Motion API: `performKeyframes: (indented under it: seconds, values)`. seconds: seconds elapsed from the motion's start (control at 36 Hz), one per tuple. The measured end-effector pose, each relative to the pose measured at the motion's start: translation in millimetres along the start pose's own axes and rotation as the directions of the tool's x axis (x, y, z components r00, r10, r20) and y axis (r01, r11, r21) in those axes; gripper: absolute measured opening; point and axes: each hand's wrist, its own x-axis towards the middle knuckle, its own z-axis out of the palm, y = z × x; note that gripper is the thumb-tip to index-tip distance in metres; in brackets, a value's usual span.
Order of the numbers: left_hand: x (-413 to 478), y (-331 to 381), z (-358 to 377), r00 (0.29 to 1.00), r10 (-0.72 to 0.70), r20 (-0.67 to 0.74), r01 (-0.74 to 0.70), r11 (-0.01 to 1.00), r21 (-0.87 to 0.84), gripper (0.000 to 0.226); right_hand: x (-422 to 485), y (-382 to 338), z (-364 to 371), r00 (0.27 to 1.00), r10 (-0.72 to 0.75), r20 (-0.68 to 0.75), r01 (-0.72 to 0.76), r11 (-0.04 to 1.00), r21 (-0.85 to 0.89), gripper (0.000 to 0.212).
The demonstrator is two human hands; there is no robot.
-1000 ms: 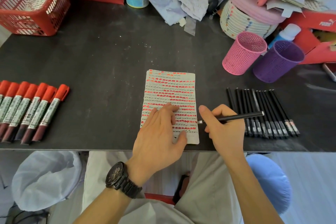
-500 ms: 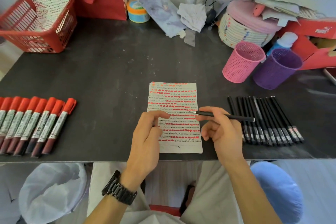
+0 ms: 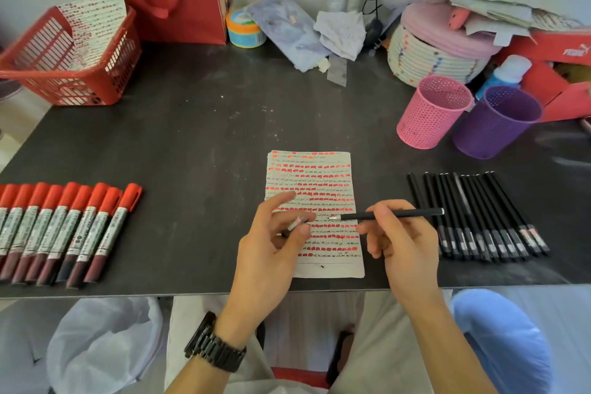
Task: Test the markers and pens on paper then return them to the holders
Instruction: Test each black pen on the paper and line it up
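Right hand (image 3: 403,240): a black pen (image 3: 393,215) is pinched between thumb and forefinger, with the other fingers loosely curled below it. The pen is held nearly level over the right half of the paper (image 3: 308,171), its metal tip pointing left toward the left hand. Whether the tip touches the sheet cannot be told.

Left hand (image 3: 271,249): a small piece (image 3: 297,223), blurred and pale at one end, is gripped between the thumb and curled fingers, with the forefinger extended over the sheet. What the piece is cannot be made out.

The paper is laid flat on the dark table (image 3: 192,144) near the front edge and is covered with rows of red dashes and dark scribbles.

A row of red markers (image 3: 73,227), caps on, is laid side by side at the left, well apart from the paper. A row of black pens (image 3: 479,221) is laid side by side at the right, just beside the right hand.

The pink holder (image 3: 431,113) and purple holder (image 3: 497,123) are tilted, touching each other, behind the black pens.

A red basket (image 3: 67,73) is noted at the far left corner
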Motion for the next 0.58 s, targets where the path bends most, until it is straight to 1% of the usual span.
performKeyframes:
  seconds: [0.06,0.14,0.28,0.39,0.5,0.58]
  values:
    - [0.2,1.6,1.3,1.0,-0.007,0.017,0.007,1.0,-0.006,0.034,-0.4,0.4,-0.5,1.0,-0.011,-0.009,0.011,1.0,0.001,0.016]
    - [0.9,1.5,1.6,0.999,-0.018,0.035,0.019,1.0,-0.001,0.027,-1.0,-0.4,-1.5,1.0,-0.02,-0.012,0.02,1.0,-0.005,0.018]
    - [0.6,0.3,1.6,1.0,0.001,0.014,-0.002,0.999,0.045,0.024,-1.4,-0.8,-1.7,0.999,-0.038,0.026,0.039,0.999,-0.033,0.016]
    - [-0.1,-0.6,1.5,0.999,0.036,0.008,-0.036,0.997,0.065,0.026,-1.7,-1.7,-1.1,0.998,-0.04,0.048,0.042,0.998,-0.042,0.019]
    - [-1.1,-1.5,2.3,0.999,0.033,0.03,-0.036,0.994,0.102,0.026,-2.5,-2.0,-0.2,0.997,-0.046,0.063,0.05,0.997,-0.063,0.014]
    - [-1.7,-1.9,2.2,0.998,0.034,0.051,-0.04,0.992,0.122,0.027,-3.4,-4.4,0.5,0.993,-0.062,0.101,0.074,0.99,-0.121,0.012]
